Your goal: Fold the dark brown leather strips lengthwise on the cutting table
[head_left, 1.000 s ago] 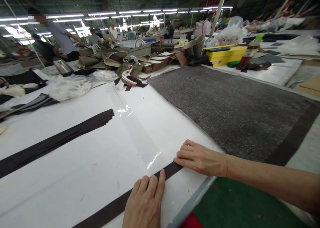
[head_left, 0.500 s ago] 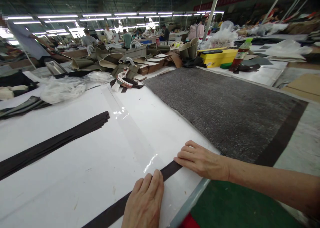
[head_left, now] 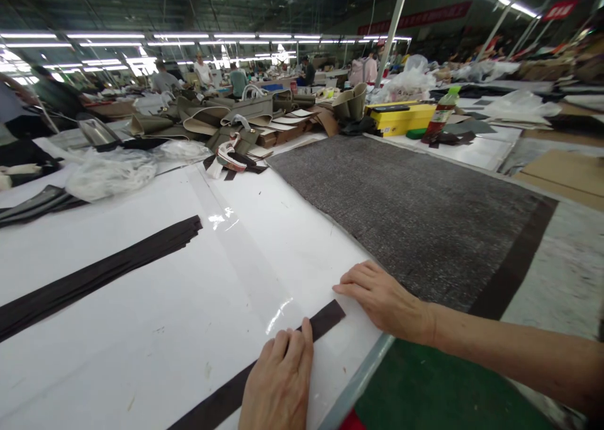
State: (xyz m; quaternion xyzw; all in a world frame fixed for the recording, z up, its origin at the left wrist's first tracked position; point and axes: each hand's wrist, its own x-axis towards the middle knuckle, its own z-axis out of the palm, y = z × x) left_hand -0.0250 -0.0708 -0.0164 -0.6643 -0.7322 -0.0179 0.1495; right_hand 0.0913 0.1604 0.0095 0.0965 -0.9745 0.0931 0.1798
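A long dark brown strip (head_left: 328,320) lies flat along the near part of the white tabletop, its squared end bare. Bent over this strip, my left hand (head_left: 280,379) has its fingers close together and holds the strip against the table; its thumb is hidden. My right hand (head_left: 377,298) rests just beyond the strip's end, apart from it, near the table's edge. Its fingers reach out over the white surface with nothing visible in them. Farther left lies a layered bundle of similar dark strips (head_left: 101,276).
A dark grey speckled sheet (head_left: 401,203) with a brown border covers the right side. At the back are olive bag pieces (head_left: 198,118), a tape dispenser (head_left: 229,156), clear plastic bags (head_left: 113,172), a yellow box (head_left: 401,118) and a bottle (head_left: 441,116). People work in the distance.
My right hand has come off the strip's end, which is now uncovered. My left hand stays on the strip. The view has turned slightly to the right.
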